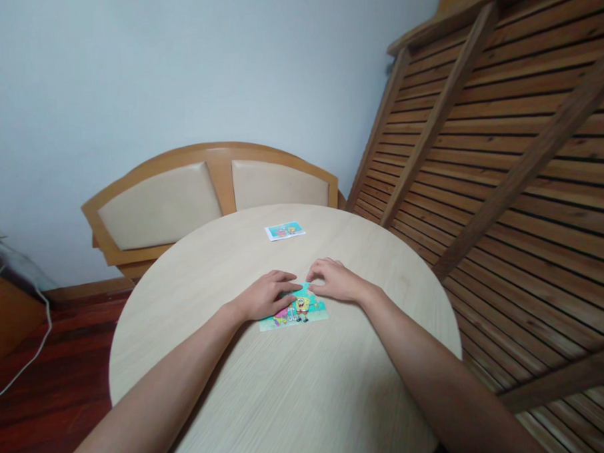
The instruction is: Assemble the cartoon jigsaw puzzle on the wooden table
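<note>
Left hand (270, 296): fingers spread over left part of picture sheet (303, 309)
Right hand (336, 280): fingers curled at sheet's far right corner — can't tell if pinching
Sheet: flat on surface (299, 387); prob. light, thin, stiffish — likely slides easily
Hold: best by sheet's uncovered near edge
Card (285, 230): beyond sheet
Containers: none in view

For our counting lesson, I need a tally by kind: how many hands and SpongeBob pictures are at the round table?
Hands: 2 (left hand, right hand)
SpongeBob pictures: 2 (near picture, far picture)
Total: 4
</note>
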A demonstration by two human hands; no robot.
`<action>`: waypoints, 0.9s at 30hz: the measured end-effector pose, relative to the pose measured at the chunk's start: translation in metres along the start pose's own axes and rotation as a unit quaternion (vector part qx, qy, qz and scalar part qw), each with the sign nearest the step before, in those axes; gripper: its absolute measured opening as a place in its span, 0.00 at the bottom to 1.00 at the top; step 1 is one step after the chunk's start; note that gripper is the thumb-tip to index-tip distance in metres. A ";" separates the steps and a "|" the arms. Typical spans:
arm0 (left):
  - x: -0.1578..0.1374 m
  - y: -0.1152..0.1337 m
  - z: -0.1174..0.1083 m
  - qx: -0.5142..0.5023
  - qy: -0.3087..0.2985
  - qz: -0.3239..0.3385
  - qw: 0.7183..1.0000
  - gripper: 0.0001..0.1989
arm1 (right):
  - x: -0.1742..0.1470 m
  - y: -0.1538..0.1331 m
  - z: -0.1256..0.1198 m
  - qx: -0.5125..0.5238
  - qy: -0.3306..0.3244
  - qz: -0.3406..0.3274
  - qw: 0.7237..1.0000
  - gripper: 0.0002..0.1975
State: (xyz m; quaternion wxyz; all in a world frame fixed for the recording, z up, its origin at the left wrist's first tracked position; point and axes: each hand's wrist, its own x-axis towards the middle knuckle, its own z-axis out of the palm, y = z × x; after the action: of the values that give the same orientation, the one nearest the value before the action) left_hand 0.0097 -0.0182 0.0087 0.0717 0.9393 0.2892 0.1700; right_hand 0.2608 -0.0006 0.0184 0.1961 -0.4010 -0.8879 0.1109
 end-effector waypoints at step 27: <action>-0.001 -0.005 0.000 -0.036 0.034 -0.013 0.999 0.18 | 0.002 0.002 -0.002 0.012 -0.010 -0.027 1.000 0.08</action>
State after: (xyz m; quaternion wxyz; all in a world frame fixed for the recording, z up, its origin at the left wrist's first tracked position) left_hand 0.0063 -0.0142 0.0070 0.0980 0.9259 0.2972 0.2116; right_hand 0.2621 0.0021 0.0198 0.1954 -0.3733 -0.8989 0.1201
